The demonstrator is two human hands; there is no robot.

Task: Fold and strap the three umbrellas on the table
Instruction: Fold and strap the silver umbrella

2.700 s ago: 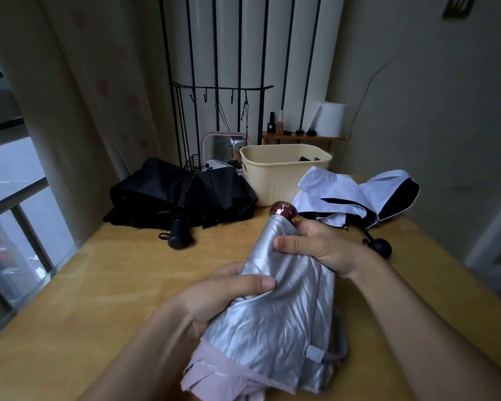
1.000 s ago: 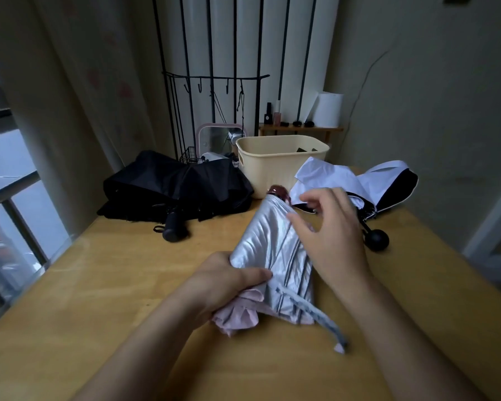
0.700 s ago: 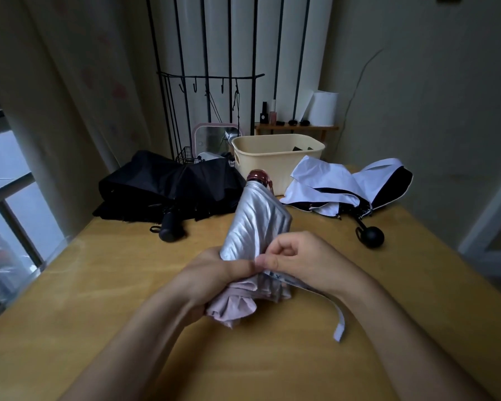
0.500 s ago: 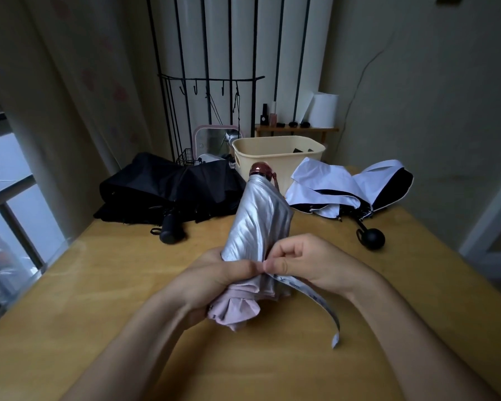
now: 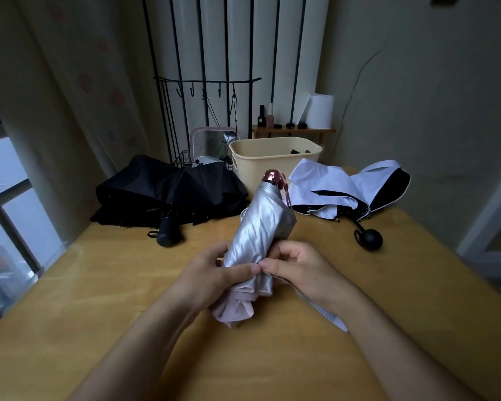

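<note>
Silver umbrella (image 5: 258,235): collapsed, canopy twisted into a tight roll, held above the middle of the wooden table (image 5: 104,285). It tilts away from the person, with the rose-coloured cap (image 5: 272,177) at the far, upper end.
Pink lining (image 5: 235,309): bunches out of the roll's near end, below the hands.
Left hand (image 5: 211,273): wraps the lower part of the roll, fingers curled behind it and thumb lying across the front.
Right hand (image 5: 298,267): fingers curled against the roll's right side, thumb tip pressed onto the canopy and meeting the left thumb tip.
Strap (image 5: 327,315): a pale band that comes out from under the right hand and trails down beneath the wrist, its end loose. Whether the pinch takes in the strap itself cannot be told.
Black umbrella (image 5: 168,192): unfolded heap at the far left of the table, handle pointing toward the person.
White umbrella (image 5: 339,186): white outside and black inside, lying loose at the far right, its round black handle (image 5: 369,238) on the tabletop.
Cream basket (image 5: 272,160): at the far edge between the two loose umbrellas, directly behind the cap.
Background: pink-framed mirror (image 5: 211,143) left of the basket; paper roll (image 5: 320,111) on a small shelf behind.
</note>
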